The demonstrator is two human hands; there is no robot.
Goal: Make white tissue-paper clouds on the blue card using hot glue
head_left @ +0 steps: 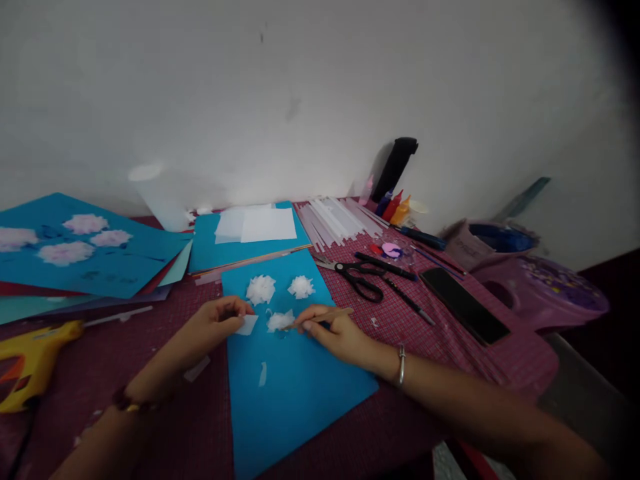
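Observation:
A blue sheet of paper (280, 413) lies in front of me. Two fluffy white paper flowers (261, 289) sit on its upper part, and a smaller white paper cluster (280, 321) lies just below them. My left hand (220, 321) pinches a small white paper square (247, 325) at the sheet's left edge. In my right hand (333, 331) is a thin wooden stick (336, 313), its tip down at the right side of the small cluster. One narrow white scrap (263, 374) rests lower on the sheet.
Black-handled scissors (360, 277), pens and a phone (465, 304) lie to the right. A yellow glue gun (37, 360) is at far left, below a blue sheet with finished flowers (65, 252). White paper strips (340, 220) and paint bottles (393, 208) stand near the wall.

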